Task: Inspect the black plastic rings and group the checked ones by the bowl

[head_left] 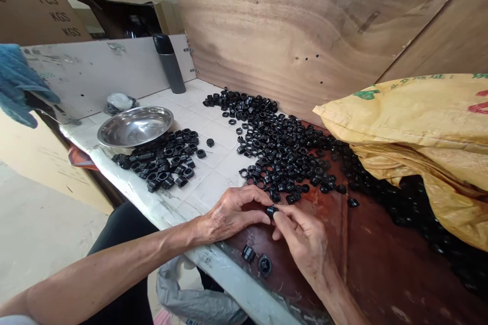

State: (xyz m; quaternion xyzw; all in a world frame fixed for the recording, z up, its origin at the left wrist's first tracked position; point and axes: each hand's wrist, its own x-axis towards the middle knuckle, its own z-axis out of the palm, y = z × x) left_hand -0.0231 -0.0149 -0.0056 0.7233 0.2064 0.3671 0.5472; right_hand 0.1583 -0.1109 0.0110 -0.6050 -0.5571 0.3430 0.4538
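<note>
- The right hand [305, 244] is closed to a tight pinch, its fingertips holding a small black plastic fitting [271, 212].
- The left hand [232, 213] is curled, its fingertips [260, 206] against the fitting's other side, so the fitting sits between both hands. Its stubby axis is hard to tell.
- Two loose fittings [248, 253] lie just below the hands on a reddish wood board [381, 269], nearer the right hand.
- Beyond the fingertips, a wide spread of black fittings [282, 152] runs across the wood and white tiles [217, 134]; nothing stands between.
- Further left are a smaller heap [160, 162] and a steel bowl [135, 126].
- To the right sits a yellow woven sack [412, 147].
</note>
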